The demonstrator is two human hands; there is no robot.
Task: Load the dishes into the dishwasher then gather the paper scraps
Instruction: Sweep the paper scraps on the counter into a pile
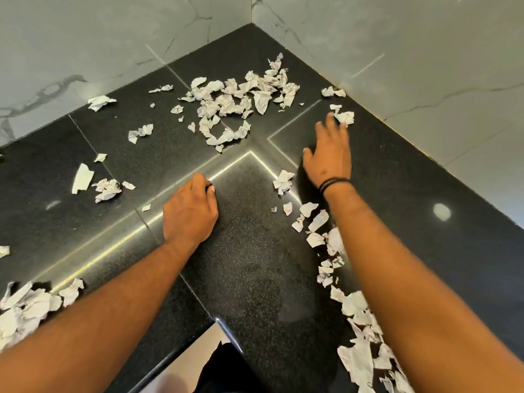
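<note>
Paper scraps [226, 104] lie all over the black corner worktop [255, 265]: the thickest heap is far in the middle, a trail runs along the near right, and a bunch sits at the near left edge. The right hand [329, 158] reaches far right with its fingers [330, 123] spread flat and holding nothing, just beside a crumpled scrap [344, 117]. The left hand [190, 211] rests on the worktop, fingers curled under; I cannot tell whether it holds anything. Best to sweep with a flat palm toward the far heap, dragging strays in rather than pinching each one.
</note>
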